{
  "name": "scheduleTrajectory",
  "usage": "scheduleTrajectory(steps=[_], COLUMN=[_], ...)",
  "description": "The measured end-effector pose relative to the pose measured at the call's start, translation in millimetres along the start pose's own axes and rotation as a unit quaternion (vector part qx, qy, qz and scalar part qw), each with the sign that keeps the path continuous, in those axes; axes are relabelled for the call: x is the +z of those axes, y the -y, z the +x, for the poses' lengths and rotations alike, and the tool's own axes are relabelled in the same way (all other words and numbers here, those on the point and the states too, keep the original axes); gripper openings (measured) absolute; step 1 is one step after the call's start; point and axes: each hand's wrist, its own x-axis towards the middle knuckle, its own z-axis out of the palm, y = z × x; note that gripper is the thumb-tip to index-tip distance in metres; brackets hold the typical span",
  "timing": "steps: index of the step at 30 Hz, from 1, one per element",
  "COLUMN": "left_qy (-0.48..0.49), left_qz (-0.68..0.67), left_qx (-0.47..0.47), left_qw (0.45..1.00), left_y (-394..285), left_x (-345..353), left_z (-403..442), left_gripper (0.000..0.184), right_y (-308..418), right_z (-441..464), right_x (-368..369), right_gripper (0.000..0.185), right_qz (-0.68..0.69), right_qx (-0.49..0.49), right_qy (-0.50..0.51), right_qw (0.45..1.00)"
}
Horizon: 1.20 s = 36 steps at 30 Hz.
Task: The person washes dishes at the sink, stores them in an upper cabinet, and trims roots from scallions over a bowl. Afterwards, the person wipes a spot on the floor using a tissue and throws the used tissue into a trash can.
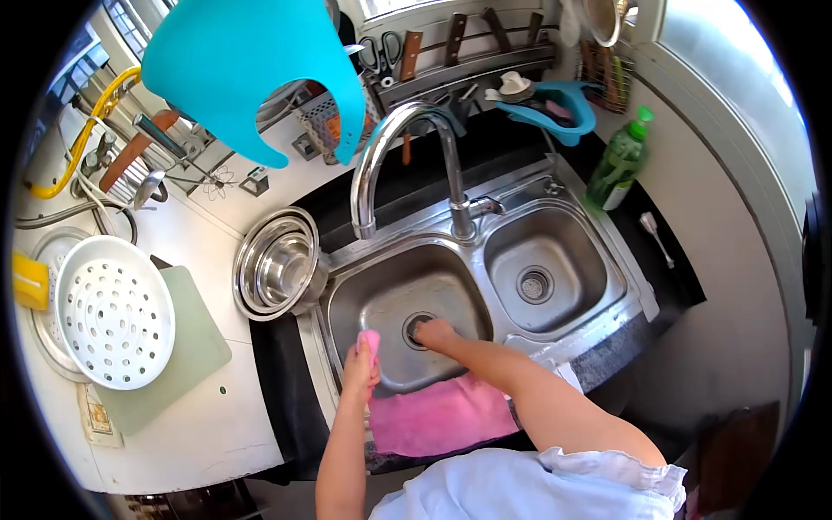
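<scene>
My left hand [357,371] is closed around a bunched pink cloth [370,340] over the left edge of the large sink basin [377,290]. My right hand [436,334] reaches down into that basin, its fingers curled at the drain [415,329]; whatever they grip there is hidden. Along the front rim of the sink hangs a pink towel [442,418], beneath my right forearm. Whether it joins the bunched cloth I cannot tell. The chrome faucet [367,195] arches over the basin, with no water seen running.
Nested steel bowls [282,264] stand left of the sink. A smaller basin [548,260] lies to the right, with a green soap bottle [619,165] and a brush [656,238] beyond. A white colander [115,312] and a green cutting board [173,347] rest on the left counter. A teal bib [234,61] hangs above.
</scene>
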Motion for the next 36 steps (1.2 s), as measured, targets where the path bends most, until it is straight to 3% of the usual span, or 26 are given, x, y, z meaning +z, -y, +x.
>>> scheduleTrajectory(steps=[1, 3, 5, 6, 8, 9, 10, 11, 18, 19, 20, 21, 22, 23, 25, 26, 28, 30, 31, 36], left_qy=[0.060, 0.090, 0.209, 0.296, 0.433, 0.369, 0.336, 0.309, 0.194, 0.284, 0.359, 0.362, 0.374, 0.430, 0.504, 0.466, 0.506, 0.534, 0.601, 0.628], left_qz=[0.002, -0.030, -0.034, -0.076, -0.362, -0.183, -0.086, 0.012, 0.175, -0.002, -0.172, -0.225, -0.209, -0.152, -0.188, -0.186, -0.105, -0.044, -0.021, 0.156], left_qx=[0.025, 0.043, 0.071, 0.106, 0.072, 0.053, 0.039, 0.018, 0.063, -0.034, -0.137, -0.146, -0.161, -0.058, -0.127, -0.164, -0.184, -0.133, -0.152, -0.264], left_qw=[0.998, 0.995, 0.975, 0.946, 0.822, 0.910, 0.937, 0.951, 0.963, 0.958, 0.907, 0.893, 0.889, 0.888, 0.834, 0.850, 0.836, 0.834, 0.784, 0.715], left_y=[-6.4, -24.9, -56.6, -69.8, -49.5, -40.6, -35.6, -31.4, 5.2, 22.3, 38.2, 30.8, 41.4, 54.4, 69.6, 82.2, 113.6, 139.4, 164.4, 328.0], left_x=[-4.0, -10.1, -17.4, -17.5, -28.2, -33.9, -37.3, -40.0, 11.6, 10.2, 13.8, 23.3, 23.9, 20.8, 22.8, 24.8, 14.1, 12.0, 13.9, -3.6], left_z=[2.3, 1.8, -12.8, -21.0, 15.4, 58.1, 70.0, 81.4, 12.3, 11.0, 10.5, -37.7, -47.5, -58.0, -88.2, -100.5, -125.0, -181.1, -188.8, -298.0], left_gripper=[0.037, 0.035, 0.041, 0.043, 0.039, 0.040, 0.042, 0.044, 0.043, 0.044, 0.045, 0.039, 0.039, 0.035, 0.031, 0.031, 0.033, 0.035, 0.042, 0.037], right_y=[1.8, 1.7, 3.1, 11.8, 14.5, 12.5, 19.4, 26.3, 109.3, 129.1, 148.6, 168.5, 181.6, 196.1, 228.3, 245.8, 285.6, 327.4, 341.6, 467.8], right_z=[-9.1, -20.4, -42.7, -64.3, -79.5, -79.9, -90.1, -100.3, -152.1, -158.6, -166.4, -177.5, -188.2, -199.9, -230.0, -246.4, -283.0, -316.7, -336.2, -451.0], right_x=[-15.6, -27.1, -55.3, -82.6, -87.5, -92.1, -95.0, -99.5, -124.8, -128.6, -131.6, -132.9, -124.6, -112.9, -95.2, -79.8, -59.9, -25.7, -3.6, 110.3], right_gripper=[0.014, 0.016, 0.017, 0.016, 0.019, 0.019, 0.020, 0.021, 0.018, 0.018, 0.019, 0.019, 0.020, 0.020, 0.019, 0.018, 0.017, 0.017, 0.018, 0.015], right_qz=[0.013, 0.043, 0.091, 0.121, 0.108, 0.109, 0.109, 0.120, 0.114, 0.113, 0.113, 0.109, 0.099, 0.083, 0.056, 0.063, 0.076, 0.068, 0.065, 0.060], right_qx=[0.018, 0.032, 0.039, 0.049, 0.064, 0.072, 0.090, 0.092, 0.141, 0.146, 0.155, 0.168, 0.156, 0.165, 0.185, 0.241, 0.295, 0.321, 0.351, 0.515], right_qy=[-0.025, -0.068, -0.124, -0.160, -0.239, -0.247, -0.253, -0.281, -0.412, -0.444, -0.477, -0.484, -0.488, -0.494, -0.517, -0.498, -0.505, -0.536, -0.536, -0.539], right_qw=[0.999, 0.996, 0.987, 0.978, 0.963, 0.960, 0.957, 0.948, 0.893, 0.877, 0.858, 0.852, 0.853, 0.850, 0.834, 0.831, 0.808, 0.778, 0.765, 0.664])
